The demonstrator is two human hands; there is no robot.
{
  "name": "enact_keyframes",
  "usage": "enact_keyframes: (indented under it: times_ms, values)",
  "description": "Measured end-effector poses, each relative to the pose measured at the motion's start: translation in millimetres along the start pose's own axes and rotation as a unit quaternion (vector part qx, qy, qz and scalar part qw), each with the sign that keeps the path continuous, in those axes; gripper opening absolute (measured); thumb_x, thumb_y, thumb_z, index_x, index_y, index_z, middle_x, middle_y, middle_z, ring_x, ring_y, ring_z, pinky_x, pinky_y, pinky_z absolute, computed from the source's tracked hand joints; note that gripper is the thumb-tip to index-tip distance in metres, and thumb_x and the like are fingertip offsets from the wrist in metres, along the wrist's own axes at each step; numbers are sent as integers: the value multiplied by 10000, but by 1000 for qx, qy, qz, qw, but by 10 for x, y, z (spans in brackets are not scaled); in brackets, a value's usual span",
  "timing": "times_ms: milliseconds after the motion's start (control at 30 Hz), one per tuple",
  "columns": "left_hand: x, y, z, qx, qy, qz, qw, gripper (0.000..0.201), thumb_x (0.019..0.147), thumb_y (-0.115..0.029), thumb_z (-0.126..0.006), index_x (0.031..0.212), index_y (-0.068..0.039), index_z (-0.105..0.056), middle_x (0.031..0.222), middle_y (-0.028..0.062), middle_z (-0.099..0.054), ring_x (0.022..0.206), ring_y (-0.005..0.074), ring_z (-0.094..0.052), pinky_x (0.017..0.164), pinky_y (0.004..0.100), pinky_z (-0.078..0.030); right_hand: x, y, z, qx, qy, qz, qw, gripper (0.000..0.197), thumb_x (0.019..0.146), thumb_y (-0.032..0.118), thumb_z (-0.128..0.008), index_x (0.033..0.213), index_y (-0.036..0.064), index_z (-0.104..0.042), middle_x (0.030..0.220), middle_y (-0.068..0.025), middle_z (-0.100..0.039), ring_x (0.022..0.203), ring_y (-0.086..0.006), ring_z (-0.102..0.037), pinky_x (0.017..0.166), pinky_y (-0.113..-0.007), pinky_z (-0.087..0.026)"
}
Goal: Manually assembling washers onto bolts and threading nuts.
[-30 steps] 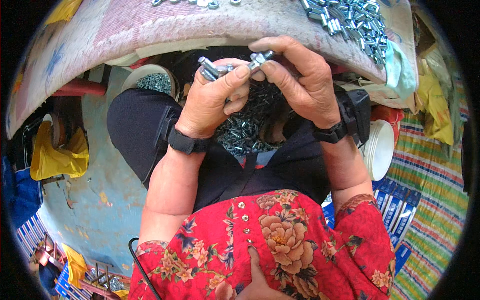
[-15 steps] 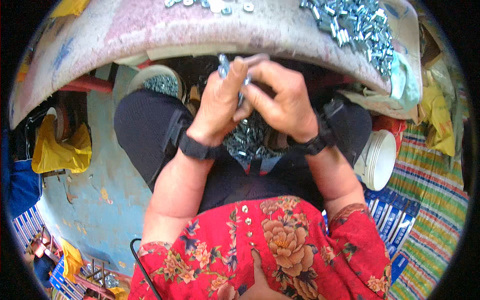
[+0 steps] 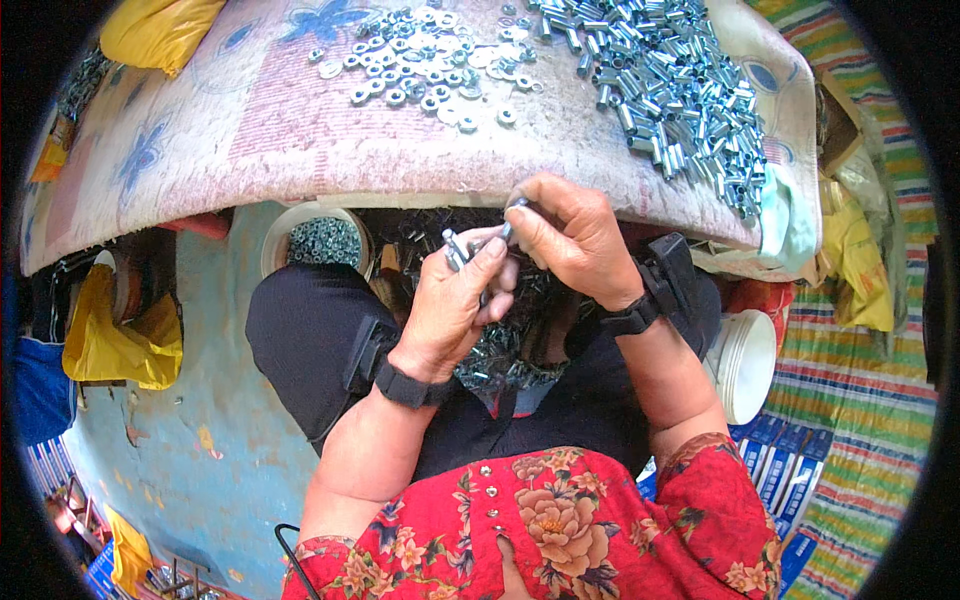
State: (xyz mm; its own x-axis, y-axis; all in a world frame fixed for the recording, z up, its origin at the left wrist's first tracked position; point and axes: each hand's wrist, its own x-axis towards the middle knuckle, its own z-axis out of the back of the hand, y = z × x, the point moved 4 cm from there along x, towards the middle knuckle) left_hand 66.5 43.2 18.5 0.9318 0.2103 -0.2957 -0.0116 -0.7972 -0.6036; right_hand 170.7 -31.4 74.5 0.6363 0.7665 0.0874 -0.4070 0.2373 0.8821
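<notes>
My left hand (image 3: 452, 308) is closed around a few slim silvery metal bolts (image 3: 456, 250), one sticking out past the thumb. Between its thumb and fingertips another small metal piece (image 3: 507, 231) stands up. The fingertips of my right hand (image 3: 578, 240) pinch the far end of that same piece, so both hands meet on it. They are just off the near edge of the cloth-covered table (image 3: 350, 180). Below them, between my knees, lies a heap of dark, shiny metal parts (image 3: 505, 365). Whether the pinched piece is a whole bolt is partly hidden by fingers.
On the table are silvery nuts and washers (image 3: 430, 75) and, farther right, a big pile of metal sleeves (image 3: 670, 110). A white tub of small nuts (image 3: 325, 243) stands by my left knee. White buckets (image 3: 748, 365) are at my right, a yellow bag (image 3: 125, 340) at far left.
The view has shifted, showing more of the tabletop. My right hand has turned and spread from the left, its fingertips now at the piece's end; earlier both hands were bunched together.
</notes>
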Motion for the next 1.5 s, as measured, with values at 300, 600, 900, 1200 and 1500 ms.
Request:
enact_keyframes:
  times_ms: [300,600,900,1200,1500]
  values:
    - [16,-75,85,-39,-34,-29,998,181,886,-186,-503,879,-9,-537,595,-15,-394,473,50,-342,386,171,-299,760,44,484,-41,-108,74,990,115,801,87,-591,855,-11,-619,665,-28,-603,583,-71,-546,525,-207,-443]
    - [46,-92,122,-37,-46,-25,998,169,877,-164,-515,887,5,-533,615,-9,-408,500,52,-346,386,176,-302,1632,-461,1045,-310,-223,91,920,229,735,202,-623,898,41,-638,763,-128,-648,689,-212,-639,631,-300,-495]
    - [59,-90,145,-39,-41,-23,998,174,874,-162,-520,891,10,-536,624,-12,-410,515,52,-345,400,182,-303,1749,-457,918,-323,-176,100,924,270,752,198,-589,965,33,-611,757,-116,-633,679,-190,-609,620,-285,-477]
    - [50,-149,110,43,-8,-88,995,203,872,-171,-529,897,28,-561,584,-35,-406,487,42,-345,417,192,-313,371,38,465,158,29,63,985,289,780,28,-594,1067,2,-570,864,-58,-619,765,-95,-570,685,-205,-457]
    - [13,-54,-9,139,25,-101,985,156,871,-154,-539,906,-10,-588,560,-60,-425,461,24,-354,418,179,-278,39,79,426,173,52,62,982,460,790,-20,-567,1216,-12,-392,1004,-116,-565,916,-157,-567,836,-270,-459]
